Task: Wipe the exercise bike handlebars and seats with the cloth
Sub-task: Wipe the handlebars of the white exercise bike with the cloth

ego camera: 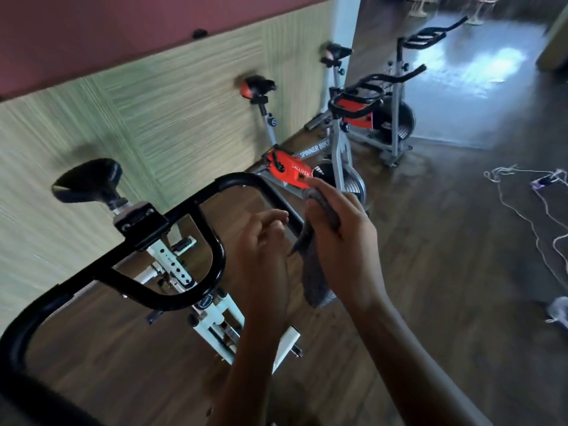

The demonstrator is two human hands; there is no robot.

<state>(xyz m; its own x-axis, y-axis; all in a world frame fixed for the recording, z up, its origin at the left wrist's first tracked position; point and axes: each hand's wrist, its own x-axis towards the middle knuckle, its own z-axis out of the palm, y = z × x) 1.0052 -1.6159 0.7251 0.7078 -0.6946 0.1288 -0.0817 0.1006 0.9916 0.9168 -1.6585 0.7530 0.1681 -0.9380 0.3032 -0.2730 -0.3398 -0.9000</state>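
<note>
The nearest exercise bike has black handlebars that loop across the lower left, and a black seat beyond them. My right hand grips a grey cloth against the handlebars' right-hand bar, and the cloth's loose end hangs down. Just left of the cloth hovers my left hand, fingers loosely curled, holding nothing. Two more bikes stand further along the wall: a red and grey one with a red and black seat and black handlebars, and behind it a third seat and handlebars.
A panelled wall runs along the left behind the bikes. White cords and a small device lie on the dark wood floor at the right. Open floor stretches to the right and far back.
</note>
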